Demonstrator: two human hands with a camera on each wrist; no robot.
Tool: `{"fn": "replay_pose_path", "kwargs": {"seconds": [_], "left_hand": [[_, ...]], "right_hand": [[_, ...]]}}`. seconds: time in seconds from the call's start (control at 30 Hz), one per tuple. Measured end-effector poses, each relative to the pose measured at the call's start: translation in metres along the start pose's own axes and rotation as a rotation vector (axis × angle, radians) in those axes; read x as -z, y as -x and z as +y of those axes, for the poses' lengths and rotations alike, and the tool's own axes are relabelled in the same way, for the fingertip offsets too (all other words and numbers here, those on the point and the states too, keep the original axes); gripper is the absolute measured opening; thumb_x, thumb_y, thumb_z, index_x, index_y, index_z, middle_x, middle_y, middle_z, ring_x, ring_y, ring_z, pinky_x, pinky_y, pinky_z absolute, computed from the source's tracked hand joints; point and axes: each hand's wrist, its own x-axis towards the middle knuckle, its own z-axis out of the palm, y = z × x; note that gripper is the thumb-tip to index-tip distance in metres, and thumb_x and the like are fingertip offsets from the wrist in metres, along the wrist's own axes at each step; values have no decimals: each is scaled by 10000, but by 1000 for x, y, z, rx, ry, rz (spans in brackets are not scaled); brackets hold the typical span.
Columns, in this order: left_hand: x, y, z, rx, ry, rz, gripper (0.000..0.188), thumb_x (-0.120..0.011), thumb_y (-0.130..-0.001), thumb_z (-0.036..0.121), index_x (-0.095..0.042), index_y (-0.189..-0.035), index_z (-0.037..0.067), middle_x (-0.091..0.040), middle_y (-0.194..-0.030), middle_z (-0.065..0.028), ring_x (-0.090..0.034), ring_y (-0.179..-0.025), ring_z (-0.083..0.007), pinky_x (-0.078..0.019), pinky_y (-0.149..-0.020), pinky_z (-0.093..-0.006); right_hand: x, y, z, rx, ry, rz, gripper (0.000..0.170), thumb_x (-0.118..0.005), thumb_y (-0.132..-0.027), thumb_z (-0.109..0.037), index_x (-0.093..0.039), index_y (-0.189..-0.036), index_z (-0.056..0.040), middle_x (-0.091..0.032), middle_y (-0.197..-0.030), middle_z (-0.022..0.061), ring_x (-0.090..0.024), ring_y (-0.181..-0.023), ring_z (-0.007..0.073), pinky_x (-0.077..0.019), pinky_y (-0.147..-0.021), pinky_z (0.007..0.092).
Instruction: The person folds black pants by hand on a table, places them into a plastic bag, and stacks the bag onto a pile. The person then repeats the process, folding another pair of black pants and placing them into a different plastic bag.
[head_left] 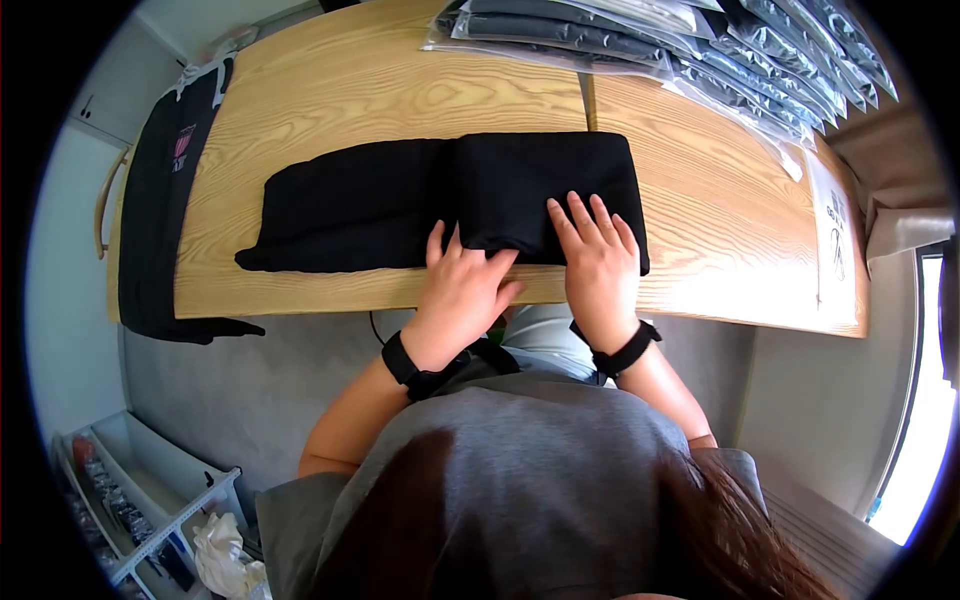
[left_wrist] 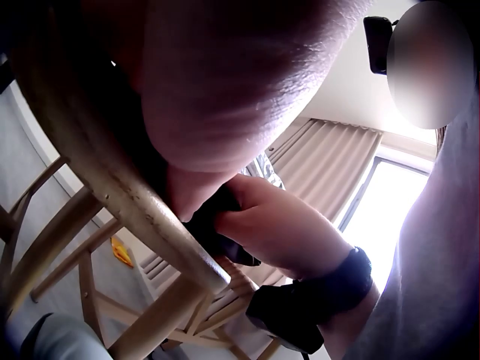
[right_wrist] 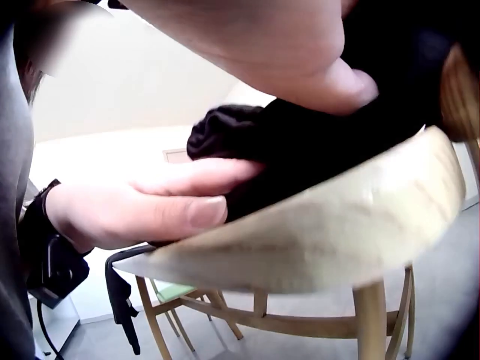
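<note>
A black garment (head_left: 350,200) lies lengthwise on the wooden table, its right part folded over into a thicker layer (head_left: 540,180). My right hand (head_left: 603,275) rests flat on that folded part with fingers spread. At the fold's lower left edge is my left hand (head_left: 462,295), some fingertips tucked under the upper layer, thumb and a finger extended over the table edge. In the right wrist view, the left hand (right_wrist: 135,210) lies against the dark cloth (right_wrist: 300,142). The left wrist view shows the right hand (left_wrist: 281,221) beside the cloth.
Another black garment (head_left: 155,210) hangs over the table's left end. Stacks of garments in clear plastic bags (head_left: 640,50) cover the far right. A printed sheet (head_left: 832,240) lies at the right end. Bins (head_left: 150,460) stand on the floor at lower left; chairs (left_wrist: 94,262) are beyond the table.
</note>
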Motion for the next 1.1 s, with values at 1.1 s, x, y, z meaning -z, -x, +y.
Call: {"fn": "replay_pose_path", "kwargs": {"seconds": [1.1], "left_hand": [[47,7,-65,58,238,-211,474,-581,-831,52,-421,-1277,22,-408,-1413,-150,-314,-1355,-317,-229,-1108,-472]], "right_hand": [[-19,-19,-54,92,-110,-41,560,-620,-812,-332,-460,-1337,-221,-442,-1385,62,-434,-1240,350,-311,-959,622]]}}
